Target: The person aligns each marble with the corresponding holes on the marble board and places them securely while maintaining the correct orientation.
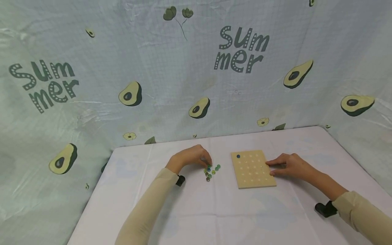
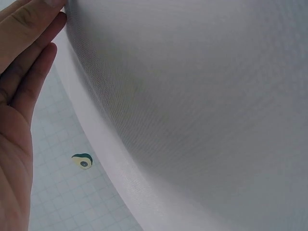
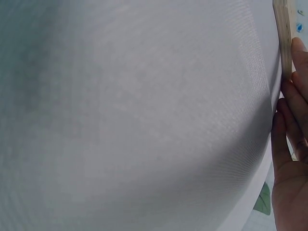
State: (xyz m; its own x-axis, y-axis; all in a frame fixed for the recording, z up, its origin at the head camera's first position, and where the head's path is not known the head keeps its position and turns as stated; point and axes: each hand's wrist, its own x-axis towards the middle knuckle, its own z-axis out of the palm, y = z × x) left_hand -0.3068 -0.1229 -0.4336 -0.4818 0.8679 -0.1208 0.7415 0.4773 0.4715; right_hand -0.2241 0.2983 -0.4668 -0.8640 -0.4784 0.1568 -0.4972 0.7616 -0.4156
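Observation:
My left hand (image 1: 194, 156) reaches down over a loose cluster of small glass marbles, its fingertips right at a green one beside a blue marble (image 1: 209, 169). I cannot tell whether it pinches one. The left wrist view catches only part of this hand (image 2: 19, 62), its fingertips cut off by the frame. My right hand (image 1: 291, 165) touches the right edge of a square wooden board (image 1: 254, 175) with thumb and forefinger held fairly straight. Rows of shallow dimples cover the board, and a dark blue marble (image 1: 238, 156) sits in its far left corner.
Green marbles (image 1: 218, 166), a yellowish marble (image 1: 213, 172) and a brownish marble (image 1: 208, 179) lie between the left hand and the board. A pale cloth (image 1: 214, 217) covers the table. Behind it hangs a sheet (image 1: 165, 68) printed with avocados.

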